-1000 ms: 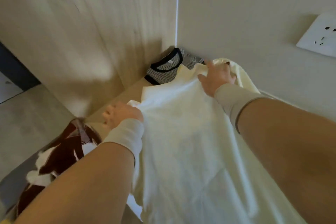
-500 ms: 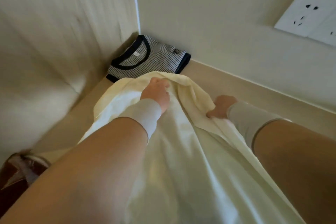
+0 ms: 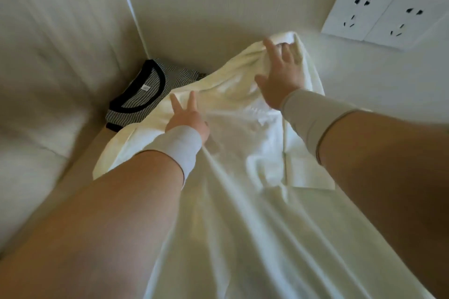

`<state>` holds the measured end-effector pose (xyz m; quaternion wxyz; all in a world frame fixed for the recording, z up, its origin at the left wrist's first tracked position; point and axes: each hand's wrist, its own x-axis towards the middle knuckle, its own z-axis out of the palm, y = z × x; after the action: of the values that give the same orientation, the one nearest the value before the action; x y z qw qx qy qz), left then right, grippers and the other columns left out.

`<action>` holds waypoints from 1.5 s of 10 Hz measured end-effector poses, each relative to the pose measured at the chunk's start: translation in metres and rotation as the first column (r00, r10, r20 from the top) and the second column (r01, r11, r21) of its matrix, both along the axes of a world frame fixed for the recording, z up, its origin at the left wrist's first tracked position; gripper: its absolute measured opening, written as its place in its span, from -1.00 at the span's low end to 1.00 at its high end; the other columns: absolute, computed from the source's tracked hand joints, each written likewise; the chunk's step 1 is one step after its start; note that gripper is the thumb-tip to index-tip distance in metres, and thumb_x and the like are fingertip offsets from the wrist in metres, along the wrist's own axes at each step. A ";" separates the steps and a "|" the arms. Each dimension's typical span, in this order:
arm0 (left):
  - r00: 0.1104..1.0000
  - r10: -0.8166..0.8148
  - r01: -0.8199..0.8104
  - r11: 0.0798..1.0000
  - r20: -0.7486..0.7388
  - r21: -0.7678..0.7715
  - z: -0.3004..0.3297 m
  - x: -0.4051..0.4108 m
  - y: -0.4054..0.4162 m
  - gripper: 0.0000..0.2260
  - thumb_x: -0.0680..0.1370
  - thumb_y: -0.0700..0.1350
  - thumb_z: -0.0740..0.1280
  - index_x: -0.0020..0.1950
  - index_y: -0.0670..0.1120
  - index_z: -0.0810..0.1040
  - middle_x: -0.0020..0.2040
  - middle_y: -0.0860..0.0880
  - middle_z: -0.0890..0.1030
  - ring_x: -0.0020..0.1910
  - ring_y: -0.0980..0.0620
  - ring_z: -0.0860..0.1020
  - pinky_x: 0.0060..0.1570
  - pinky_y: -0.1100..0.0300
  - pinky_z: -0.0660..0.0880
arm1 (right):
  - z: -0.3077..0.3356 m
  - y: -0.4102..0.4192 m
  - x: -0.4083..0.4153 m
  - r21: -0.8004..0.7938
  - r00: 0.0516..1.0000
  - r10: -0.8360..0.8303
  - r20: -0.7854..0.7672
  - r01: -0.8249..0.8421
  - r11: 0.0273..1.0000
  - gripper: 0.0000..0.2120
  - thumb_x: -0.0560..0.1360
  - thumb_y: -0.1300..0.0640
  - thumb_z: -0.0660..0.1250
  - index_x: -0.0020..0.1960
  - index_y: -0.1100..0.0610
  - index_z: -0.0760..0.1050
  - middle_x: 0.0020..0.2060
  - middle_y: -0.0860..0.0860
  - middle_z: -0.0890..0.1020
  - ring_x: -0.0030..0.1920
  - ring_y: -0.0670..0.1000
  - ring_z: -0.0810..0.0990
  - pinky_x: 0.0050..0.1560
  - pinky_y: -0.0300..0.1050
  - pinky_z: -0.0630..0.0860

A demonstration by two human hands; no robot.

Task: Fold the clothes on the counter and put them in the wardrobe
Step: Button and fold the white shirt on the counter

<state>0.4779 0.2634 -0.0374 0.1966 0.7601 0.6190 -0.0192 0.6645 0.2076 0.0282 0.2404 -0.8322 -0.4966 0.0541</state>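
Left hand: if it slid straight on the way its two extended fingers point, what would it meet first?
Probably the striped shirt in the corner. The left hand rests on the cream garment, fingers aimed up and slightly left; depth is unclear.

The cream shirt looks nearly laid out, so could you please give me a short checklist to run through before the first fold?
1. Left hand flat on the cream shirt, fingers straight: ok.
2. Right hand has a grip on the far edge: cannot tell, its fingers lie spread over the bunched cloth.
3. Shirt lying smooth: not ok, creases run down the middle and the far end is bunched against the wall.
4. Shirt clear of the striped shirt: not ok, the cream edge overlaps it.
5. Whole shirt resting on the counter: cannot tell, the near end runs out of view.
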 end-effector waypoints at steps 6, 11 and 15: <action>0.775 -0.614 0.576 0.783 -0.146 -0.235 -0.022 0.132 -0.103 -0.62 0.64 -0.02 0.09 0.43 -0.07 0.37 0.32 -0.13 0.49 0.24 -0.19 0.48 0.25 -0.02 0.42 | -0.087 -0.201 0.097 -0.808 0.992 -0.069 0.101 0.123 0.577 -0.36 0.37 -0.05 0.48 0.38 0.04 0.34 0.26 0.11 0.46 0.25 0.18 0.50 0.20 0.03 0.50; 0.794 0.388 -0.051 0.809 0.468 -0.585 -0.011 0.209 -0.166 -0.81 0.62 -0.11 0.22 0.19 -0.12 0.51 -0.08 -0.11 0.57 -0.18 -0.04 0.57 -0.25 0.19 0.53 | -0.073 -0.294 0.200 -0.725 0.884 -0.468 -0.002 0.321 0.609 -0.78 0.56 0.23 0.18 0.12 0.23 0.54 -0.17 0.04 0.50 -0.11 0.12 0.53 -0.13 -0.04 0.46; 0.885 -0.434 0.462 0.864 0.167 -0.201 -0.027 0.239 -0.203 -0.49 0.56 -0.18 0.22 0.51 0.06 0.27 0.47 0.00 0.34 0.40 -0.04 0.37 0.33 0.15 0.33 | -0.073 -0.317 0.207 -0.579 0.584 -0.509 -0.633 0.080 0.812 -0.88 0.41 0.37 0.28 -0.14 0.20 0.55 -0.40 0.12 0.50 -0.40 0.05 0.40 -0.39 -0.20 0.33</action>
<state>0.7174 0.0606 -0.0644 0.3110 0.8541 0.4062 -0.0933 0.8717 -0.1096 -0.0446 0.2127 -0.8337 -0.1649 0.4822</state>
